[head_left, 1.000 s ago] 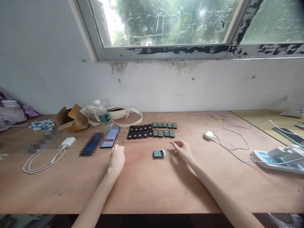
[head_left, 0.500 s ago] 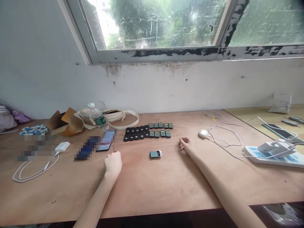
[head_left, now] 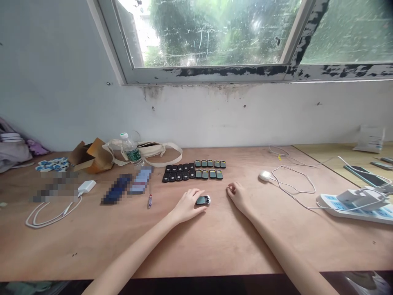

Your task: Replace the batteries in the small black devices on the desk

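Note:
My left hand [head_left: 188, 206] reaches over a small dark device [head_left: 202, 200] with a greenish screen and a white rounded end. Thumb and fingers are apart on either side of this device, which lies on the table; firm contact cannot be made out. My right hand [head_left: 238, 197] rests to the right of it with curled fingers, and anything inside them is hidden. A screwdriver [head_left: 150, 201] with a reddish-blue handle lies left of my left hand. Behind are two rows of black oval-marked casings [head_left: 179, 172] beside two rows of similar screened pieces [head_left: 210, 169].
Blurred phone-like objects [head_left: 116, 189], a water bottle [head_left: 132, 152], a cream strap bag [head_left: 153, 149] and an open cardboard box [head_left: 92, 157] stand left. A white charger cable [head_left: 33, 224] lies there too. To the right are a white earbud-like case [head_left: 264, 176] and a power strip [head_left: 353, 209].
My left hand has let go of the screwdriver, leaving it on the table, and moved right to the small device. My right hand stays nearly in place, fingers curled. The view has shifted slightly.

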### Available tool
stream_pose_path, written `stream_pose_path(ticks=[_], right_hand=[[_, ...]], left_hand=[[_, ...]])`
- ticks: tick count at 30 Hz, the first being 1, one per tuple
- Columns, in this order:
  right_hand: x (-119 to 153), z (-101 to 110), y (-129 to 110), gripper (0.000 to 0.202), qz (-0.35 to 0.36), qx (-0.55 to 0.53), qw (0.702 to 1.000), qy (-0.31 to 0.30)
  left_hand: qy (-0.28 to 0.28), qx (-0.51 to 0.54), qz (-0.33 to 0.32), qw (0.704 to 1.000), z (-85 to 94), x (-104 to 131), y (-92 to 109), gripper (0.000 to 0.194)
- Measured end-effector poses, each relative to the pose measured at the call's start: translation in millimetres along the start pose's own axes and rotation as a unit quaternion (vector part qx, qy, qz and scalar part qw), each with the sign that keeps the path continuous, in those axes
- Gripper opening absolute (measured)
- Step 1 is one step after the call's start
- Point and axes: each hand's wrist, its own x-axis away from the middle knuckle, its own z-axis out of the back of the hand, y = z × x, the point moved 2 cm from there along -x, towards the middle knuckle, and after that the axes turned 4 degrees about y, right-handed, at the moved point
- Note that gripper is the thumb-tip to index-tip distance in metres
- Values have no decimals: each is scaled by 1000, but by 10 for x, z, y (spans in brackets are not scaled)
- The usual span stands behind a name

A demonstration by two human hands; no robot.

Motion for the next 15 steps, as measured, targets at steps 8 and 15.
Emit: stream_pose_path(ticks=[8,15], right_hand=[[-58,28,186,24,46,-57,996,-54],[-106,122,150,25,76,-70,992,-71]], left_hand=[[39,80,13,996,-138,60,-38,33],[50,97,21,994,-144,58,-94,34]])
